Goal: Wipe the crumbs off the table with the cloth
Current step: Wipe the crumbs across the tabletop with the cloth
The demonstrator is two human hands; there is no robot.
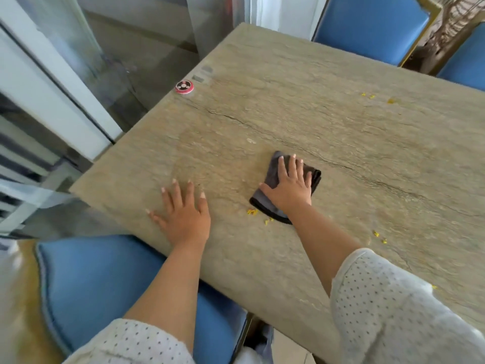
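Dark cloth (273, 177) sits mid-counter, right hand (290, 187) pressing flat on it, fingers spread. Yellow crumbs (252, 212) just near of the cloth, more at near right (379, 236) and far right (371, 96). Left hand (183, 214) splayed flat on the counter (288, 88). Wiping looks barely underway; most crumbs remain.

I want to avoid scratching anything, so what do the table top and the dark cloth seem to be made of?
Table top: looks like stone or a stone-look slab, matte beige; veining and a dark crack-like line run across it. Cloth: soft dark grey fabric, possibly microfibre; folded, with a bound edge, under the right hand.
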